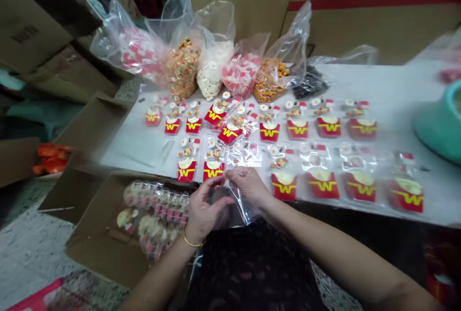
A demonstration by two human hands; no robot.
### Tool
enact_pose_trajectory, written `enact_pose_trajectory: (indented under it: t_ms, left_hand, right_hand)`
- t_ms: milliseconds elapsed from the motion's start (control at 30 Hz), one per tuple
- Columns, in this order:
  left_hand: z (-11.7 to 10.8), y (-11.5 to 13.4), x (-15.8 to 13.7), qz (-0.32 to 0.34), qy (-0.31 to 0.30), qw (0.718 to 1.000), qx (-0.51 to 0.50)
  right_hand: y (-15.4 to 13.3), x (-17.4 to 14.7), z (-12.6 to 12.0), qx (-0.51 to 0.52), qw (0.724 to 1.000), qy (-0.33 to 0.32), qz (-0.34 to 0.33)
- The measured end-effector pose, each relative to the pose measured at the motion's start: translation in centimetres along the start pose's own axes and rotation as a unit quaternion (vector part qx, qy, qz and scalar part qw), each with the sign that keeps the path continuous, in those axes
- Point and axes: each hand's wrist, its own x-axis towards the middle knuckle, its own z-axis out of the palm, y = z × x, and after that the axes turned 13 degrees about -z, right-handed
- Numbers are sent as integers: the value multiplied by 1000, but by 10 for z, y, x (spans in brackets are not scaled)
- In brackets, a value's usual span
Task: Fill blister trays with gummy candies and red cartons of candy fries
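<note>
At the table's front edge, my left hand is curled around one side of a clear plastic bag. My right hand pinches the same bag near its upper edge. What lies inside the bag, if anything, I cannot make out. Just beyond my hands are small clear packets with red fries-box-shaped pieces marked with a yellow W, such as one packet left of my fingers and another packet to the right. Two more packets overlap others in the back row.
Along the back stand several clear bags of small pieces, including an orange-filled bag and a pink-and-white one. An open cardboard box with packed items sits below left. A turquoise container stands at the white table's right.
</note>
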Motion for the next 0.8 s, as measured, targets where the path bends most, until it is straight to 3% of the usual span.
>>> enact_pose_trajectory:
  t_ms: [67,167,367,567,700,800]
  left_hand:
    - [11,-13,-17,15,30,998,-47]
    - [14,-29,-37,96,69,993,-22]
    - [-16,-42,-57,246,75,959,121]
    - [-42,-44,-79,244,85,955,147]
    - [-39,-43,-81,259,80,943,195]
    - [-29,-38,-75,259,53,945,195]
  right_hand:
    - [13,-19,4,35,999,5,-23]
    - [30,-45,4,61,996,11,-60]
    - [39,-85,-12,-25,996,-17,-83]
    - [37,-108,-15,-72,991,33,-112]
    - [41,-116,-12,-44,996,-17,-81]
    - [43,-118,-13,-23,993,-23,-116]
